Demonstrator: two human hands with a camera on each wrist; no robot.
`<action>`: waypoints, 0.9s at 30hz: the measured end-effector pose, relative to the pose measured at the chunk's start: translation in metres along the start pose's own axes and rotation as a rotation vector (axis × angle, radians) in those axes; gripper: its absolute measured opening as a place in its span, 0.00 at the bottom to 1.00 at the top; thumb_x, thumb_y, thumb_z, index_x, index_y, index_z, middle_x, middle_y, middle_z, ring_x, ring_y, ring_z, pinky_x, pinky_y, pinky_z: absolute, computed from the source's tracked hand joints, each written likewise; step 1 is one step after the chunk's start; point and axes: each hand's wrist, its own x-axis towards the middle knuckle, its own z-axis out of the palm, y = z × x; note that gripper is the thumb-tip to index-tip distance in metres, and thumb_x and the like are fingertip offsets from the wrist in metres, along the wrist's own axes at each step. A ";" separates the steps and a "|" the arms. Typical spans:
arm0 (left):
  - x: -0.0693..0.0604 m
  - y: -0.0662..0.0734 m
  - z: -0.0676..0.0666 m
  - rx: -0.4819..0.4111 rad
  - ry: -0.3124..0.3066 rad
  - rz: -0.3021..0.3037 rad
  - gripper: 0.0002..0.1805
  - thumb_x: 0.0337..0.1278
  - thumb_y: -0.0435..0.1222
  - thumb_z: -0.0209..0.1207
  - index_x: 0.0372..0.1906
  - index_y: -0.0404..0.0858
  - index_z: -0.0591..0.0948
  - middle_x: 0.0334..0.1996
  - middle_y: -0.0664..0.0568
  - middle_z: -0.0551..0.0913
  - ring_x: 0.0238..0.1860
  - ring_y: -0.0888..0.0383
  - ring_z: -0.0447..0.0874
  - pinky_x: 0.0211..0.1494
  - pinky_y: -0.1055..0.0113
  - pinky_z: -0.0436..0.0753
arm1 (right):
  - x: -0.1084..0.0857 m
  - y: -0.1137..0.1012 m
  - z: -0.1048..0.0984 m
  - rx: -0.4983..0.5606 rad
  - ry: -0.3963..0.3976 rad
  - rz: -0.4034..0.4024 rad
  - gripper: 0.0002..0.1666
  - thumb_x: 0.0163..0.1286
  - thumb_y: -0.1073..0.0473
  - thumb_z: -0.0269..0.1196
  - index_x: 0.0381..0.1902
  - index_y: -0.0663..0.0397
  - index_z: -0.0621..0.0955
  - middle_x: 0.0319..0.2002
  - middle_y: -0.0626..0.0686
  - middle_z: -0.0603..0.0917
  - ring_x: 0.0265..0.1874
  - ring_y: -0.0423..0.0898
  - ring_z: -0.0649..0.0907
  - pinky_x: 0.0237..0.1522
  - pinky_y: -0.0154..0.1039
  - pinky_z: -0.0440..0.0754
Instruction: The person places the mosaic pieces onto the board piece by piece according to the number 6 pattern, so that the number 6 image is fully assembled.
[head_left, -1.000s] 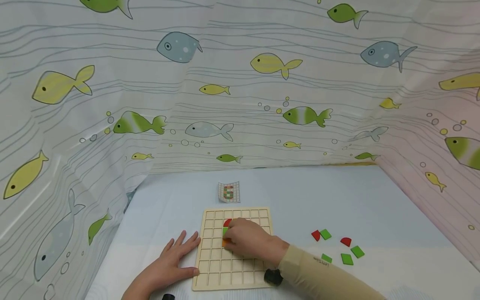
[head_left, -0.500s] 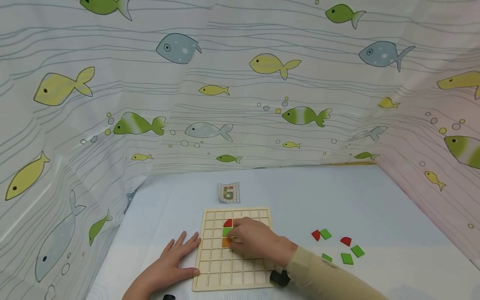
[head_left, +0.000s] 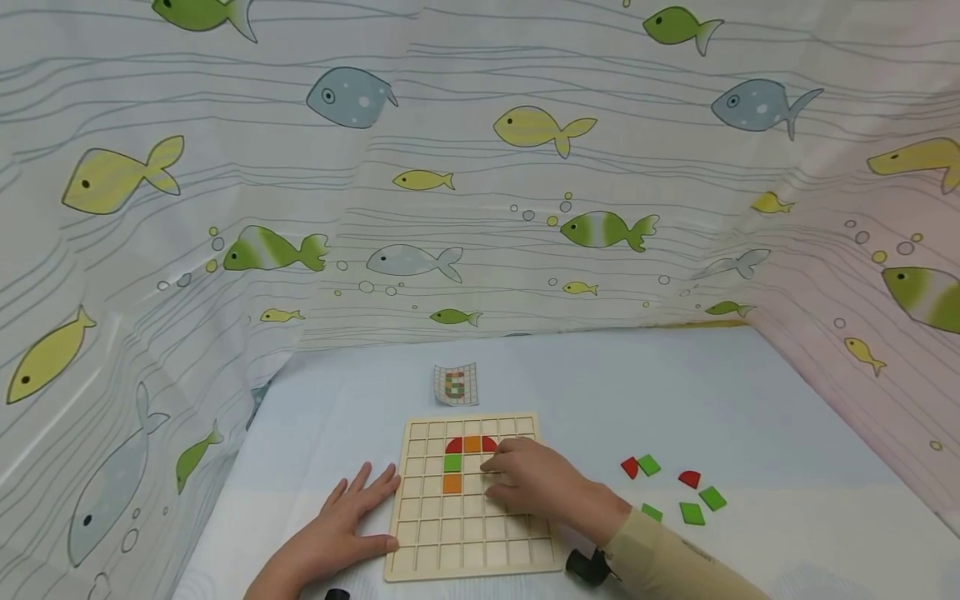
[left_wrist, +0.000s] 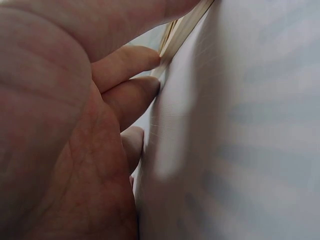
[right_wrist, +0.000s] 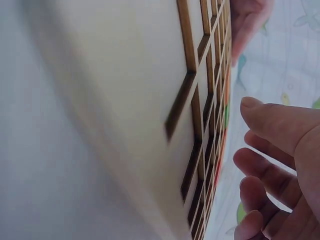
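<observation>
A wooden grid board (head_left: 420,533) lies on the table. In its upper cells sit a red quarter-round piece (head_left: 454,446), an orange square (head_left: 472,444), a second red rounded piece (head_left: 489,444), a green square (head_left: 452,463) and another orange square (head_left: 452,483). My right hand (head_left: 536,483) hovers over the board's right half, just below the second red piece. Its thumb and fingers are apart with nothing between them in the right wrist view. My left hand (head_left: 337,525) rests spread on the table, fingertips and thumb touching the board's left edge.
Right of the board lie loose pieces: a red one (head_left: 630,467), another red one (head_left: 689,479) and several green ones (head_left: 692,513). A small printed pattern card (head_left: 454,384) lies behind the board. A fish-patterned sheet (head_left: 480,200) rises around the table.
My right hand has shifted right and come away from the placed pieces, uncovering the top orange square and the second red piece. My left hand has stayed in place.
</observation>
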 end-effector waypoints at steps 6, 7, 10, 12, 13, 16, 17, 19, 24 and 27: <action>0.000 0.000 0.000 0.000 -0.001 -0.005 0.50 0.48 0.58 0.69 0.73 0.38 0.67 0.76 0.48 0.58 0.77 0.37 0.35 0.72 0.36 0.33 | -0.016 0.011 -0.003 0.030 0.026 0.018 0.17 0.65 0.53 0.68 0.50 0.50 0.87 0.44 0.42 0.84 0.46 0.40 0.80 0.50 0.38 0.80; 0.000 0.000 0.000 -0.001 -0.002 -0.005 0.50 0.48 0.58 0.69 0.73 0.38 0.67 0.76 0.48 0.58 0.77 0.37 0.35 0.72 0.36 0.33 | -0.019 0.013 -0.004 0.040 0.028 0.028 0.17 0.65 0.53 0.68 0.50 0.50 0.87 0.44 0.42 0.84 0.46 0.40 0.80 0.49 0.38 0.80; 0.000 -0.001 0.001 0.005 -0.002 -0.003 0.50 0.48 0.58 0.69 0.73 0.38 0.67 0.76 0.47 0.58 0.77 0.37 0.36 0.72 0.36 0.33 | -0.028 0.020 -0.006 0.066 0.048 0.051 0.17 0.65 0.53 0.69 0.50 0.51 0.87 0.44 0.42 0.84 0.46 0.41 0.81 0.49 0.39 0.81; 0.001 -0.001 0.001 0.007 -0.003 -0.004 0.50 0.48 0.58 0.69 0.73 0.38 0.67 0.76 0.47 0.58 0.77 0.37 0.35 0.72 0.36 0.33 | -0.036 0.025 -0.008 0.081 0.070 0.065 0.18 0.64 0.53 0.70 0.50 0.51 0.87 0.44 0.42 0.84 0.46 0.42 0.81 0.50 0.41 0.81; 0.001 -0.001 0.001 0.009 -0.002 -0.005 0.50 0.48 0.58 0.69 0.73 0.38 0.67 0.76 0.47 0.58 0.77 0.37 0.36 0.72 0.35 0.33 | -0.040 0.028 -0.009 0.085 0.079 0.076 0.18 0.64 0.53 0.70 0.51 0.51 0.87 0.44 0.42 0.83 0.46 0.41 0.81 0.50 0.41 0.81; 0.001 -0.002 0.001 0.018 -0.001 -0.005 0.50 0.48 0.59 0.68 0.73 0.38 0.67 0.76 0.47 0.58 0.77 0.37 0.36 0.72 0.35 0.33 | -0.051 0.035 -0.011 0.082 0.099 0.104 0.19 0.64 0.52 0.70 0.51 0.49 0.86 0.45 0.41 0.83 0.47 0.42 0.80 0.51 0.43 0.81; 0.001 -0.002 0.001 0.019 -0.001 -0.008 0.50 0.48 0.59 0.68 0.73 0.39 0.67 0.76 0.47 0.58 0.77 0.37 0.36 0.72 0.35 0.33 | -0.055 0.037 -0.012 0.076 0.101 0.117 0.19 0.64 0.51 0.70 0.52 0.48 0.86 0.45 0.41 0.83 0.48 0.42 0.80 0.51 0.43 0.81; 0.001 -0.002 0.001 0.021 -0.001 -0.010 0.50 0.48 0.59 0.68 0.73 0.38 0.67 0.76 0.47 0.58 0.77 0.37 0.36 0.72 0.35 0.33 | -0.062 0.041 -0.013 0.065 0.103 0.148 0.19 0.63 0.51 0.70 0.52 0.46 0.86 0.46 0.40 0.83 0.48 0.42 0.80 0.51 0.42 0.81; 0.001 0.000 0.001 0.015 -0.010 -0.021 0.50 0.48 0.59 0.68 0.73 0.38 0.67 0.76 0.46 0.58 0.77 0.36 0.35 0.71 0.35 0.33 | -0.078 0.049 -0.017 0.063 0.124 0.228 0.21 0.62 0.50 0.72 0.53 0.45 0.86 0.47 0.40 0.82 0.49 0.41 0.80 0.50 0.43 0.82; 0.001 0.001 0.000 0.014 -0.013 -0.029 0.50 0.48 0.59 0.69 0.74 0.39 0.67 0.76 0.47 0.58 0.77 0.36 0.35 0.71 0.35 0.32 | -0.086 0.055 -0.019 0.073 0.145 0.263 0.20 0.62 0.50 0.72 0.53 0.44 0.86 0.48 0.41 0.82 0.48 0.41 0.80 0.48 0.42 0.82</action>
